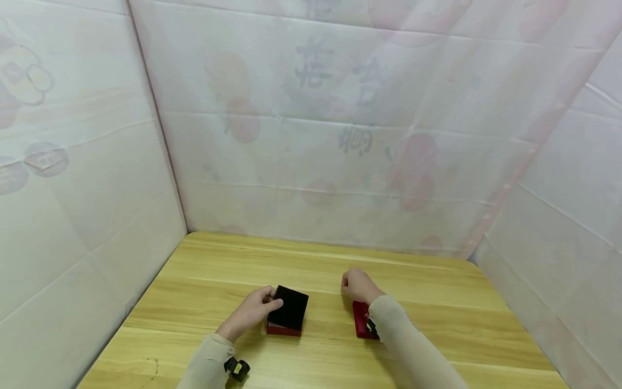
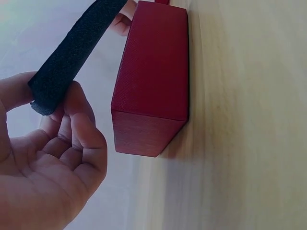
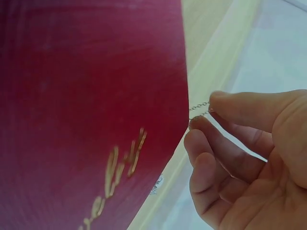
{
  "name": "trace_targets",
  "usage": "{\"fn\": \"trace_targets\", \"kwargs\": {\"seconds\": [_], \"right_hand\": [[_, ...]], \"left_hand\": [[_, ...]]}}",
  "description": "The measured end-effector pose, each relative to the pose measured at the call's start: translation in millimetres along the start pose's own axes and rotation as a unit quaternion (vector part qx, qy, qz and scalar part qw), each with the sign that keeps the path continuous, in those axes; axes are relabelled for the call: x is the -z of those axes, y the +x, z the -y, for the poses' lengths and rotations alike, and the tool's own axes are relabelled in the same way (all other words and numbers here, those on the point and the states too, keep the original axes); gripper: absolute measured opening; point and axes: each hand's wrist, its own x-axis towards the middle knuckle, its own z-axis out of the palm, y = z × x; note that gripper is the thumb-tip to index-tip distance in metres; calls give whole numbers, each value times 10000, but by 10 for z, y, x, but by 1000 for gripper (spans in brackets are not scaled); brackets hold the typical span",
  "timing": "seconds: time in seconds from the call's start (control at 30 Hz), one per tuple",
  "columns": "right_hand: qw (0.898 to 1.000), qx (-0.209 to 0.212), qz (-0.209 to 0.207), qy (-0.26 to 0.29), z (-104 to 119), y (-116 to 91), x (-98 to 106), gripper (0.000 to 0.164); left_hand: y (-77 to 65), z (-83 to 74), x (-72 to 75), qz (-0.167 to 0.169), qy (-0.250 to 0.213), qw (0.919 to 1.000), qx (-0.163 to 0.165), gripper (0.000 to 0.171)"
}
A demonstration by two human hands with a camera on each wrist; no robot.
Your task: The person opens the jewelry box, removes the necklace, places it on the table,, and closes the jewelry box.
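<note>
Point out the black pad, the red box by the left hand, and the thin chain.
Black pad (image 1: 292,310): head view, middle of its broad face.
Red box (image 2: 154,64): left wrist view, on its long side wall.
Thin chain (image 3: 199,106): right wrist view, on its upper visible strand.

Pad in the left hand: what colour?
The pad is black, best seen in the head view.

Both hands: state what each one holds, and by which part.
The left hand pinches the black pad by its left edge. The right hand pinches a thin chain; which part of its length cannot be told.
</note>
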Motion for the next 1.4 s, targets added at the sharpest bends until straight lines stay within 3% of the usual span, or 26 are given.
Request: {"fn": "trace_targets", "kwargs": {"seconds": [0.43, 0.9, 1.4], "right_hand": [[9996, 110, 256, -38, 13, -6, 42, 15], [9982, 469, 147, 341, 328, -103, 137, 10], [9891, 549, 182, 1354, 495, -144, 37, 34]], "left_hand": [[17, -25, 4, 17, -89, 10000, 19, 22], [17, -34, 7, 46, -235, 9996, 125, 22], [24, -22, -15, -27, -129, 9999, 48, 20]]}}
